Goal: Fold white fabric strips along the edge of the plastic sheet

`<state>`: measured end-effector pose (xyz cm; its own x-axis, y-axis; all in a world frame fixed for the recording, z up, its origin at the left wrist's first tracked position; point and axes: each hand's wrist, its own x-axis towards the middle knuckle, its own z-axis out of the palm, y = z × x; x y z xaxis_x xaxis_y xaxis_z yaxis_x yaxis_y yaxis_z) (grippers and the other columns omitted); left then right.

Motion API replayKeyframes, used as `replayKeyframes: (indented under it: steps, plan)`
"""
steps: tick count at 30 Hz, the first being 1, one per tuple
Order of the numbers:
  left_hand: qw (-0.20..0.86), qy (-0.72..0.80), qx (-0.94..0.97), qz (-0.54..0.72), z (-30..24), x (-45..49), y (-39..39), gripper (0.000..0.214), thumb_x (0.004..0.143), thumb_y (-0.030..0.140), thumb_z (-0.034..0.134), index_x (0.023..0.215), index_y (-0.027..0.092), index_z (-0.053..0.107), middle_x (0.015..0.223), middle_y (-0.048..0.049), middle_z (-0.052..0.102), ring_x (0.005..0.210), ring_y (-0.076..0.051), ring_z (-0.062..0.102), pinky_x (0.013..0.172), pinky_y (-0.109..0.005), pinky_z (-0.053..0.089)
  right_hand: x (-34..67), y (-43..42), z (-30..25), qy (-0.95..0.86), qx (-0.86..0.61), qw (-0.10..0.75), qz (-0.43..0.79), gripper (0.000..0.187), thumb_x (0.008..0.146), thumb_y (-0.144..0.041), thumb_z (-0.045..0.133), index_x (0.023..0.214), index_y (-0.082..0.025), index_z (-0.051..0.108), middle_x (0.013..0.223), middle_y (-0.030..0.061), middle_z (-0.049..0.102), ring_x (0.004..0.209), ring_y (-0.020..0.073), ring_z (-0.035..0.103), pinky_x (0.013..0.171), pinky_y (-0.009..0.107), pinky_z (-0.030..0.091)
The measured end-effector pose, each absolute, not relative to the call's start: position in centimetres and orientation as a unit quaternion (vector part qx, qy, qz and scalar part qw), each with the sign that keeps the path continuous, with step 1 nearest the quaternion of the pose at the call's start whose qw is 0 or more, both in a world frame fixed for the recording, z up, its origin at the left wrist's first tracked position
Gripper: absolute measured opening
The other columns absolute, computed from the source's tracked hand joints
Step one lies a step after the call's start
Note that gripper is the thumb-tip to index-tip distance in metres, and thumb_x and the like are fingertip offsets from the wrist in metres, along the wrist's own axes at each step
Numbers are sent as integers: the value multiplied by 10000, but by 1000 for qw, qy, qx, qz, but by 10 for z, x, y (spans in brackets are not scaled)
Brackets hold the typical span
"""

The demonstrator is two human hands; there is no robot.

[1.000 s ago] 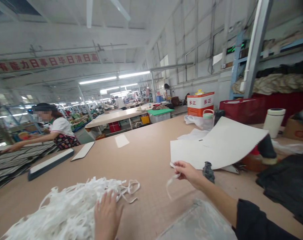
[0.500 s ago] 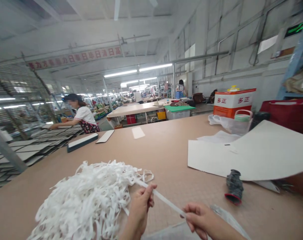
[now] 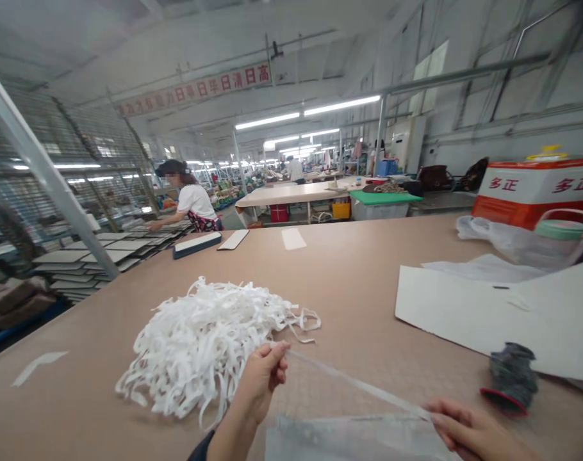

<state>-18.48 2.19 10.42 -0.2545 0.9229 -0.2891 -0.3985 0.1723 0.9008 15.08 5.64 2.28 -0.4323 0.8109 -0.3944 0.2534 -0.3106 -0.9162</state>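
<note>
A narrow white strip (image 3: 363, 386) stretches between my two hands above the table. My left hand (image 3: 265, 374) pinches it near the pile's right edge, thumb on top. At lower right, my right hand (image 3: 464, 426) grips the strip's other end between thumb and fingers. Left of my left hand lies a large tangled pile of white strips (image 3: 195, 349), with a few loops trailing off its right side. Below the stretched strip, a clear plastic sheet or bag (image 3: 349, 438) rests on the table, partly cut off by the frame's bottom.
The brown table (image 3: 349, 275) bears a large white board (image 3: 455, 307), a dark grey knitted glove (image 3: 510, 378) with a red rim, and flat white pieces (image 3: 294, 239) at the far edge. A red-and-white box (image 3: 536, 189) stands back right. Another person (image 3: 193, 198) works beyond the left edge.
My right hand has moved right, away from my left hand, so a longer length of strip shows between them. The camera view has turned left.
</note>
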Motion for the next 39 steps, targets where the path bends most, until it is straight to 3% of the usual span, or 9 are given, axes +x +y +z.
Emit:
replayKeyframes:
  steps: [3,8,11,14,16,19,21,25,39]
  plan:
    - [595,512,225,577,95,-189,10,361,528,364,798,735,132,616,570,35,559,465,-25,460,481,-139,371,159,54,26,-557,-521,222,607,394,610,-548,609,756,-186,564,517,-56,482,302,13,268,307,166,161]
    - [642,535,253,488,67,-196,-14,399,600,421,722,822,103,628,649,-26,614,529,-72,506,512,-189,391,174,49,18,-539,-534,262,596,316,642,-480,613,749,-202,506,642,-22,561,415,80,461,356,185,305]
    - [587,613,334,410,44,-196,-25,430,589,363,697,922,109,599,664,-25,637,522,-96,516,514,-216,388,184,46,12,-523,-512,270,625,289,675,-462,604,735,-192,520,636,-9,567,510,122,526,455,222,394]
    - [478,693,424,334,23,-195,-31,312,628,374,599,834,142,583,584,11,605,453,-109,480,460,-228,348,191,44,14,-526,-502,269,632,266,690,-435,607,758,-178,590,676,17,594,643,160,561,605,259,443]
    - [422,721,459,302,14,-194,-34,187,642,344,547,689,163,558,546,24,567,455,-116,468,464,-233,337,194,45,17,-545,-509,264,612,277,711,-440,582,783,-176,627,728,40,618,724,191,570,685,284,447]
    - [368,728,497,295,8,-193,-37,139,660,302,505,604,177,529,592,6,561,596,-153,517,576,-256,372,193,48,13,-604,-535,240,540,282,712,-459,551,729,-191,637,703,42,627,728,218,572,676,295,452]
    - [324,733,530,279,7,-193,-38,150,692,293,468,619,179,531,645,-8,570,676,-171,532,640,-266,375,191,50,4,-645,-553,232,475,246,680,-440,558,711,-205,623,702,32,632,719,222,576,653,287,457]
    - [279,758,549,214,4,-194,-38,149,721,239,411,629,178,511,646,-16,563,651,-169,530,616,-264,362,185,51,-13,-699,-567,225,374,210,698,-394,497,731,-217,604,734,23,645,737,214,593,683,280,462]
    - [180,783,594,40,9,-184,-33,148,797,169,412,755,171,554,733,-13,597,697,-145,551,621,-239,344,175,51,-35,-768,-566,222,201,207,787,-307,415,814,-207,594,848,78,652,816,232,584,767,364,433]
